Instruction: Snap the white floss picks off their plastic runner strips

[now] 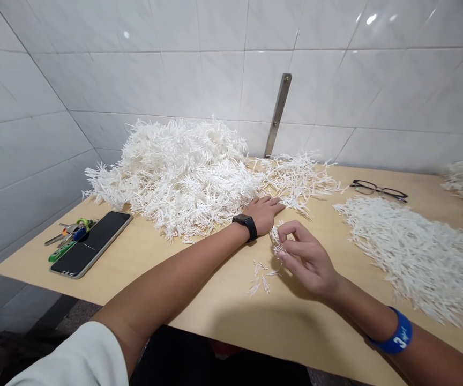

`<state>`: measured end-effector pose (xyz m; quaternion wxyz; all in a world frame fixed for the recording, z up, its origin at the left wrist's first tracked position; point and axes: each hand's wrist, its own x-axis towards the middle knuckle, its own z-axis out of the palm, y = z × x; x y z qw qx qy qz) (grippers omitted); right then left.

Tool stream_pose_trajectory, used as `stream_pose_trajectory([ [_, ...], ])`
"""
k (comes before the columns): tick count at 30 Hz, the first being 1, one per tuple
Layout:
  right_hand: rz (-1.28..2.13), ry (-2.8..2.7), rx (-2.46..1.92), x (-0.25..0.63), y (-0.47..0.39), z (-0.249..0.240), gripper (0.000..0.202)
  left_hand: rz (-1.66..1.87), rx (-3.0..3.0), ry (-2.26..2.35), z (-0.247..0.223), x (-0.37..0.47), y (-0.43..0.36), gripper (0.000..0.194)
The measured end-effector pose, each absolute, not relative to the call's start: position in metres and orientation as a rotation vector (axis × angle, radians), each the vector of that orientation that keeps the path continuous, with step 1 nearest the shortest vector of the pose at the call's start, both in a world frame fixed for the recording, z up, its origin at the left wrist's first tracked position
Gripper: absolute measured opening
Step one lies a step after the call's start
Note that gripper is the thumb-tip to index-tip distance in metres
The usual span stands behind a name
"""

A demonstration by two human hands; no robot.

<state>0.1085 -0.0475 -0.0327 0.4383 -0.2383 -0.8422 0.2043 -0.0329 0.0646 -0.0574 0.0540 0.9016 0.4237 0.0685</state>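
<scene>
Our right hand (307, 260) pinches a small white sprig (275, 236) mid-bench, while our left hand (264, 212), fingers flat together, rests nearer the big pile (183, 171) toward the back edge.

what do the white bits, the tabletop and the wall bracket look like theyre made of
White bits: probably moulded plastic, matte, thin branching sprigs of one even white; too small to be sure. The right hand pinches a few; the left hand rests flat at the pile's edge.
Tabletop: wood or wood-look laminate, pale tan, smooth, faint grain.
Bracket: metal, brushed grey strip with visible screw holes.
</scene>
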Motion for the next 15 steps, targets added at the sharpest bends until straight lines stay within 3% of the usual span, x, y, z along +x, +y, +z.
stream_pose_trajectory([
  [7, 0.420, -2.195, -0.438, 0.101, -0.072, 0.000, 0.020, 0.211, 2.719, 1.303, -0.059, -0.032, 0.065, 0.055],
  [15, 0.217, -2.487, -0.555, 0.108, -0.040, -0.035, 0.018, 0.148, 2.712, 1.258, -0.058, -0.035, 0.071, 0.054],
])
